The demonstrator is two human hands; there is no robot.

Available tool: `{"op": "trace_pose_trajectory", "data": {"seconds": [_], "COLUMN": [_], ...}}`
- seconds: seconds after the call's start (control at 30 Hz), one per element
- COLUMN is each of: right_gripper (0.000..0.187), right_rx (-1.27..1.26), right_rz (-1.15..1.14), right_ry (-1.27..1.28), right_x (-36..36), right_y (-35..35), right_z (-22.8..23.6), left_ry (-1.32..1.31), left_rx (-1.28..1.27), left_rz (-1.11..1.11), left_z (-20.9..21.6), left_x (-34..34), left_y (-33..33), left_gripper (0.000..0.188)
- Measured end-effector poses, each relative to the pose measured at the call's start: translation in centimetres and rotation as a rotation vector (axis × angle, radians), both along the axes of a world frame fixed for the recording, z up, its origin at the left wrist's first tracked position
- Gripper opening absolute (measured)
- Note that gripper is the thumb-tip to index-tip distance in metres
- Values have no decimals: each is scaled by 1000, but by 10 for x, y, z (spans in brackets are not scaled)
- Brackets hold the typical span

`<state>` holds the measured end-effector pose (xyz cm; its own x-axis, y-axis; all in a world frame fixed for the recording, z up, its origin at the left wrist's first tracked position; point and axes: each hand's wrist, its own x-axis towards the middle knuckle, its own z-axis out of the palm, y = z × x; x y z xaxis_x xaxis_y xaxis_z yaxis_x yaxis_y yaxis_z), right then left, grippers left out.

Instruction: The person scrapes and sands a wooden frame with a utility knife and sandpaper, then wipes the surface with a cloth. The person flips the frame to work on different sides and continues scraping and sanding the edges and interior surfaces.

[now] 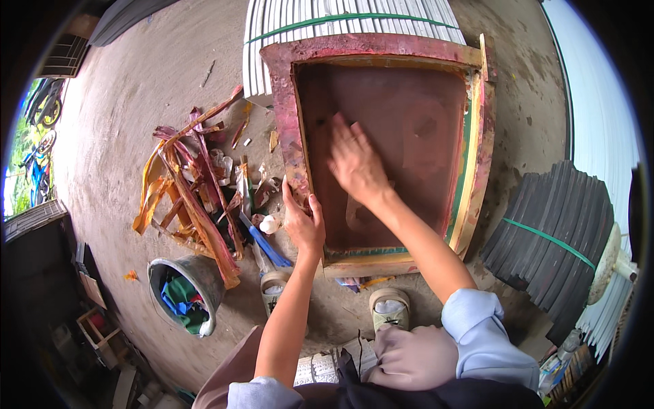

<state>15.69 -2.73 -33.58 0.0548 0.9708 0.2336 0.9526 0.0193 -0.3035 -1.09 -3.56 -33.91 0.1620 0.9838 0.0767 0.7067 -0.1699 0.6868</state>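
Observation:
A screen-printing frame [289, 129] with stained pink-and-red wooden edges and a dark brownish mesh lies in front of me. My left hand [304, 221] grips its left edge near the lower corner, thumb and fingers on either side of the wood. Over the left half of the mesh, my right hand [357, 163] lies with its fingers stretched out, seemingly flat on the surface. Nothing can be made out under the palm. Lighter smears and a small dark spot show on the mesh.
White strips [354, 17] bound with green strap are stacked behind the frame. To the left lie crumpled stained tape strips [197, 198], a blue-handled tool [267, 247] and a grey bucket [212, 294] holding cloths. A bundle of dark strips [545, 238] stands at right.

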Motion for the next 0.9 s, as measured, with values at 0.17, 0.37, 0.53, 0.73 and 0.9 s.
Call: {"op": "trace_pose_trajectory", "data": {"seconds": [0.17,0.37,0.53,0.73,0.9], "right_gripper": [59,66,52,56,53], "right_rx": [114,117,99,299,176], "right_rz": [-216,-303,172,-682,-213], "right_ry": [-360,-169,-46,-169,-104], "right_x": [69,23,25,121,0], "right_y": [3,9,15,-18,28], "right_z": [15,7,-8,4,-4], "left_ry": [2,-29,-78,-131,-201], "left_rx": [-74,153,-69,-72,-89], "left_rz": [27,-12,30,-18,-31], "left_z": [5,-9,-2,-1,-3], "left_x": [-5,-3,-3,-3,-8], "left_y": [1,3,-1,-3,2], "left_gripper": [63,63,61,63,60]}}
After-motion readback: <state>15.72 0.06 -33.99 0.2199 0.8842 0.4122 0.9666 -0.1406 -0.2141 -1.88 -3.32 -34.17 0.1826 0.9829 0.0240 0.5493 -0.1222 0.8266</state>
